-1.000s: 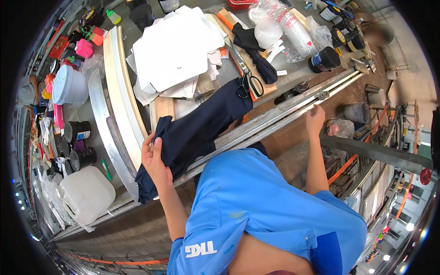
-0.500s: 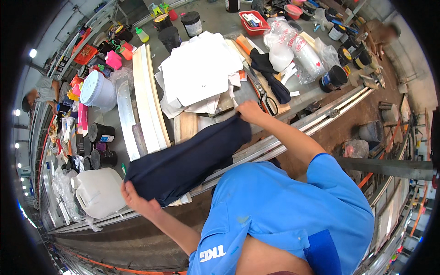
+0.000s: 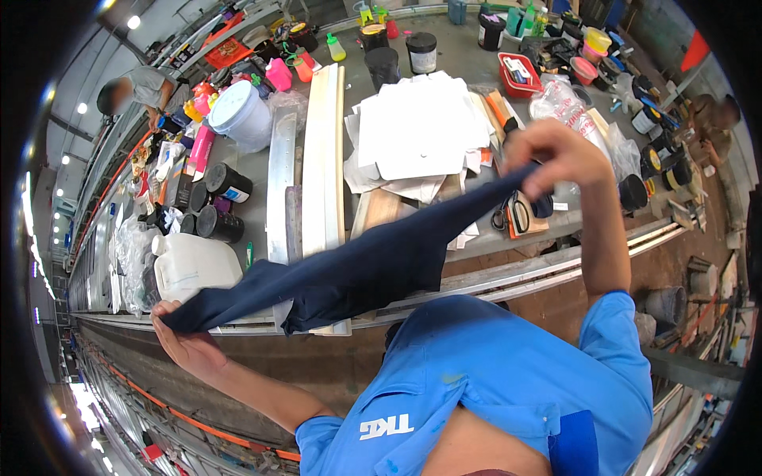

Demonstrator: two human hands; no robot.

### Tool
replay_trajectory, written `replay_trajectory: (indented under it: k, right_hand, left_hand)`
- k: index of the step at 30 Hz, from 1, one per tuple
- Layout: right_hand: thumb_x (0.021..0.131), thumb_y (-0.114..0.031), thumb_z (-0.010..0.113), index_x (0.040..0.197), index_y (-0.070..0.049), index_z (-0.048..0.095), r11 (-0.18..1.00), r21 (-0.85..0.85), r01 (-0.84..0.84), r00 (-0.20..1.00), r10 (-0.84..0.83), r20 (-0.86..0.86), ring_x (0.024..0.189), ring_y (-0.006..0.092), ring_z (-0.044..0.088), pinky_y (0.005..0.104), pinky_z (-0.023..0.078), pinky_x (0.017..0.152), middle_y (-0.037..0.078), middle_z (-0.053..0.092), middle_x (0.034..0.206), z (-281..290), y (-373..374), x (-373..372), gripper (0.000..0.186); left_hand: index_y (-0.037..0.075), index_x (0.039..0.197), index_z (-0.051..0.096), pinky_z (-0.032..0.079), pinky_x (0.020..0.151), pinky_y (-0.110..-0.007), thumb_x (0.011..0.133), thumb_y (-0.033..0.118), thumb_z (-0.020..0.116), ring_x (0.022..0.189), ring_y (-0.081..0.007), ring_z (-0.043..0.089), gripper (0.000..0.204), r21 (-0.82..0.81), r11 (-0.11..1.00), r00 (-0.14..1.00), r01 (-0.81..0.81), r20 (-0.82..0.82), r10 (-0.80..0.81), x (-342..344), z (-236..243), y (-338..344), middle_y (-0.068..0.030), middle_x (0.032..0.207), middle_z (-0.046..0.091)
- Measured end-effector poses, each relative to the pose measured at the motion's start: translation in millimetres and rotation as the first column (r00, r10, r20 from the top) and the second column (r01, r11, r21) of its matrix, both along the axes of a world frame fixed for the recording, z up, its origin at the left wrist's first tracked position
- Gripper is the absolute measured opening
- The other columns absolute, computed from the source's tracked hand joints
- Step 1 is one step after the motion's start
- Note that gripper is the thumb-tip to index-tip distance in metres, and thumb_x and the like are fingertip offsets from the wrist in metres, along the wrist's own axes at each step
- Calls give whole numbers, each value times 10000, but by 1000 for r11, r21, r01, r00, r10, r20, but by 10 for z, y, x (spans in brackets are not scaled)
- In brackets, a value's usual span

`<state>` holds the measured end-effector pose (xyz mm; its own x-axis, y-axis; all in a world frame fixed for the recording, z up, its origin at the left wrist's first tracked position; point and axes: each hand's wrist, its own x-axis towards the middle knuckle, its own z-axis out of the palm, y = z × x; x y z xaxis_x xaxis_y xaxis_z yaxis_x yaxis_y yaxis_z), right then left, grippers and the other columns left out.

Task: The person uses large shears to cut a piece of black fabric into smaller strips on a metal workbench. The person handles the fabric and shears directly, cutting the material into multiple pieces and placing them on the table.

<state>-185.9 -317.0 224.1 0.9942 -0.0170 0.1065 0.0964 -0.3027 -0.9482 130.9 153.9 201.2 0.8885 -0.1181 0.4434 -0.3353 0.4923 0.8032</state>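
A dark navy cloth (image 3: 357,266) is stretched taut between my two hands above the near edge of the worktable (image 3: 444,55). My left hand (image 3: 186,341) grips its lower left end, down by the table's metal rail. My right hand (image 3: 556,155) is raised and pinches the upper right end over the table. The cloth's wide middle hangs in folds over the rail. Under it lie long pale wooden boards (image 3: 321,159) and a stack of white sheets (image 3: 417,127).
A white plastic jug (image 3: 194,266), black ink cans (image 3: 218,202), a white bucket (image 3: 242,115), coloured bottles and a red tray (image 3: 520,71) crowd the table. Scissors (image 3: 516,214) lie near my right hand. Another person (image 3: 139,87) works at the far left; one more stands at the far right.
Both hands have moved apart and lifted the cloth off the table, pulling it tight; my right hand rose and went right, my left hand went left.
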Motion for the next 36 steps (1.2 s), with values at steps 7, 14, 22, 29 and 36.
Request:
replay_trajectory:
  k: [7,14,22,29,36]
  right_hand:
    - [989,-184,518,1007,-36,750,736,-418,-533,726,651,222,544,130,495,374,492,763,-19,435,600,662,768,-455,275]
    - [618,-45,758,854,-82,734,792,-547,270,887,16,462,921,289,616,555,387,1056,75,588,907,696,1019,-84,240]
    - [854,-152,731,844,23,629,911,124,394,891,-411,192,834,167,632,366,531,842,93,622,817,352,532,-987,203]
    - [940,-154,663,909,12,713,668,4,-744,661,736,144,650,230,670,330,560,609,114,701,785,416,422,-1318,176]
    - [885,-220,689,840,-23,646,882,-257,394,891,-436,-129,756,35,492,219,390,691,-62,574,778,-243,-299,-272,207]
  left_hand:
    - [118,1071,605,363,592,-264,1018,246,472,663,-101,426,192,-466,15,274,885,493,-826,695,-576,-590,21,758,453]
    - [72,931,558,344,561,-283,990,183,565,601,-112,444,127,-63,824,824,563,121,-554,373,-231,-1564,-3,743,497]
    - [34,1059,601,413,762,-245,922,242,677,818,-126,525,261,184,769,791,612,-130,-598,350,-332,-955,-25,905,558]
    - [12,977,763,387,526,-287,729,250,826,521,-234,520,349,738,111,260,665,-89,-962,-83,-119,-115,-130,660,632]
    - [11,737,623,348,638,-222,894,177,677,712,-37,443,235,753,527,903,394,-211,-373,463,-501,-787,69,721,513]
